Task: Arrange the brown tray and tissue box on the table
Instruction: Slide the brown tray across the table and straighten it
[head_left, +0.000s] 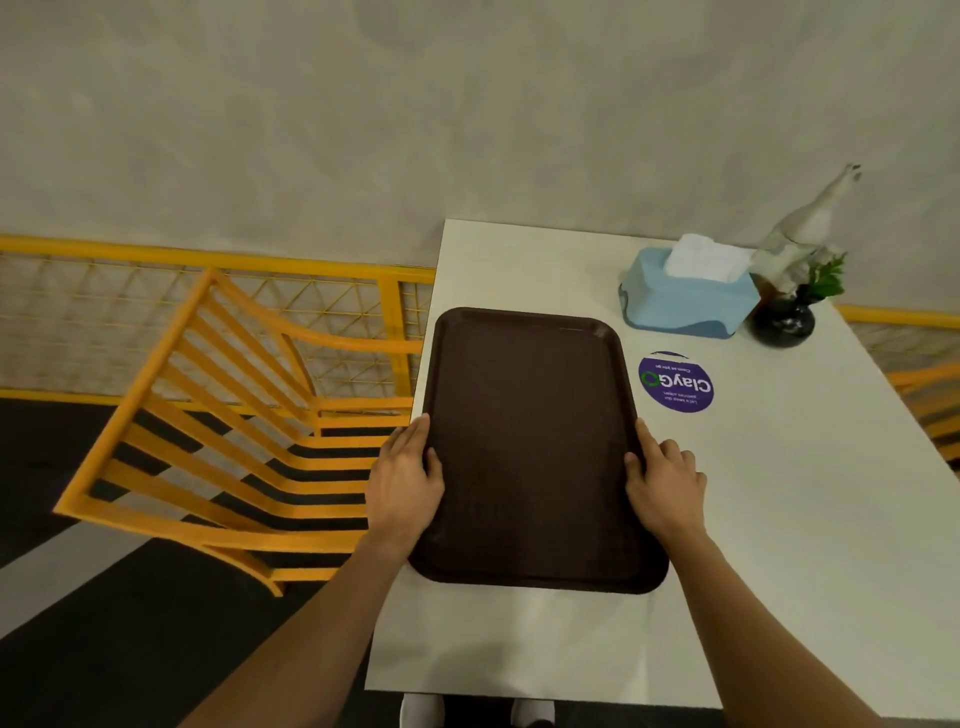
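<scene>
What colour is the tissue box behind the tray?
Light blue tissue box, white tissue sticking out the top; clearest in the head view.

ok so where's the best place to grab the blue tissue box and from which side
Grip the tissue box across its long side walls, coming down from above at the near end. The white tissue sticks out of the top, so keep the fingers low on the walls. The dark vase sits close on its right, so come in from the tray side.

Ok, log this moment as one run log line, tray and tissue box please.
stage: positioning | brown tray: flat on table | left hand, right hand: gripping tray's long edges | tissue box: far right, untouched
</scene>
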